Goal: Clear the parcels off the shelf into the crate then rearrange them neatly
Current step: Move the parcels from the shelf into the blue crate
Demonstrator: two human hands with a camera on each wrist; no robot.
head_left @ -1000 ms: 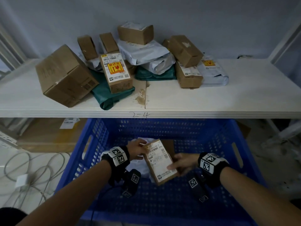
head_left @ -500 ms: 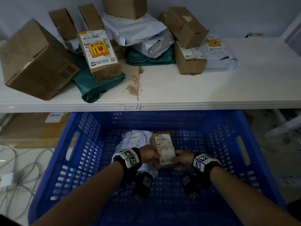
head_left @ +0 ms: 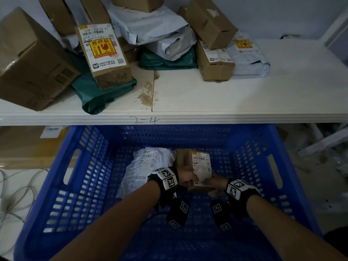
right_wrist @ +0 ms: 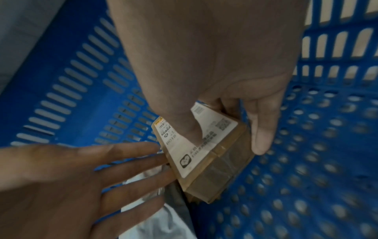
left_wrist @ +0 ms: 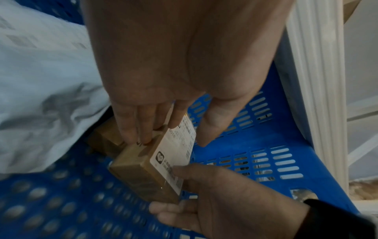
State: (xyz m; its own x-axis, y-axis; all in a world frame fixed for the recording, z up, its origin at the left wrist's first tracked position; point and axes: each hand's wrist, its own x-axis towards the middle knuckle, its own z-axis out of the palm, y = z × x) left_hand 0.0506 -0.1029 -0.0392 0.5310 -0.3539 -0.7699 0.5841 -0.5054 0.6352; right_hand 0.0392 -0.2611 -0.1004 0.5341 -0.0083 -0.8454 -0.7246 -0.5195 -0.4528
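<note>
Parcels are what we are handling, and the nearest is a small brown box (head_left: 201, 167) with a white label on top, low inside the blue crate (head_left: 79, 187). We hold it between both hands. Our right hand (head_left: 216, 185) grips its near right corner, thumb on the label and fingers (right_wrist: 261, 129) curled down the side and under. Our left hand (head_left: 186, 178) sits against its left edge with the fingers (left_wrist: 135, 126) nearly straight, tips pressing the cardboard and the thumb held off it; this hand is mostly open. From the wrist views the box looks tilted, one edge raised, though blur makes it hard for us to say whether it touches the crate floor.

Just left of the box a crumpled white mailer bag (head_left: 148, 166) lies on the crate floor, touching or nearly touching the box. Another bit of brown cardboard (left_wrist: 106, 137) shows behind the box beside the bag.

Beyond the crate runs the white shelf (head_left: 244, 95), its front edge marked "2-4". On it parcels lie in a heap: a large brown box (head_left: 32, 61) at the left, a box with a red and yellow sticker (head_left: 105, 55) lying on a green bag (head_left: 98, 93), grey bags (head_left: 160, 32) in the middle, and two brown boxes (head_left: 212, 36) at the right beside a pale bag (head_left: 248, 57).
</note>
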